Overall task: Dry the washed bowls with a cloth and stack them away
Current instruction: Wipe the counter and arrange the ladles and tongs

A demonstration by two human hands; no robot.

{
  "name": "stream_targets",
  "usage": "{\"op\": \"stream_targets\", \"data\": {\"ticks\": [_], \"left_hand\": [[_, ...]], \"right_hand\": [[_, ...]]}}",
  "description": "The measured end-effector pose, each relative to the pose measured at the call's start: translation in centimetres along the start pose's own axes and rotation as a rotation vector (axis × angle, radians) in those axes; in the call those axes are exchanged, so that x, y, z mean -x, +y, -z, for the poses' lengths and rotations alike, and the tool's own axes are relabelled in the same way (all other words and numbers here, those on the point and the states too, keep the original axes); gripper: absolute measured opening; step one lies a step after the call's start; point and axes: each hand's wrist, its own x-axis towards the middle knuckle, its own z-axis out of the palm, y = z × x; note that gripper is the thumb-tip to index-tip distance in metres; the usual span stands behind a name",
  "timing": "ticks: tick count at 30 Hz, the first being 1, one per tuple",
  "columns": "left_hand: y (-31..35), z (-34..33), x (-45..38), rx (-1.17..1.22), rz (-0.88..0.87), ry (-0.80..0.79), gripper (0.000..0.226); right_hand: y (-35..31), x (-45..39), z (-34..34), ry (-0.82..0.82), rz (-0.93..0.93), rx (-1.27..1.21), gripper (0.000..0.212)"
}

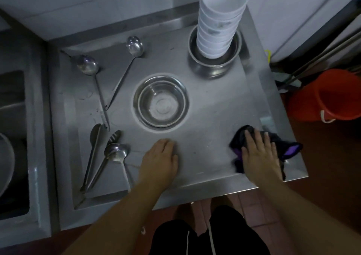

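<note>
Bare counter (211, 106) between steel bowl (161, 102), hands (161, 157).

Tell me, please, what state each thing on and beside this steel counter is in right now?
left hand: flat on the counter, holding nothing.
right hand: pressing flat on the cloth.
cloth: crumpled, near the counter's right edge.
steel bowl: upright, empty, alone mid-counter.
white bowls: stacked upright in a tall pile.
steel bowls: nested, carrying the white pile.
ladles: lying flat at left.
red bucket: tilted, on the floor.

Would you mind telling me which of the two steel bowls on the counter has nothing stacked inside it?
The steel bowl in the counter's middle; the one at the back right holds a white bowl stack.
</note>
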Motion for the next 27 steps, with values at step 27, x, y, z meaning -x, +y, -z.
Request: {"op": "stream_targets", "data": {"ticks": [27], "left_hand": [[6.0,0.8,-4.6,0.182,0.3,0.132,0.05]], "right_hand": [[2.6,-3.3,-2.1,-0.077,0.838,0.092,0.053]]}}
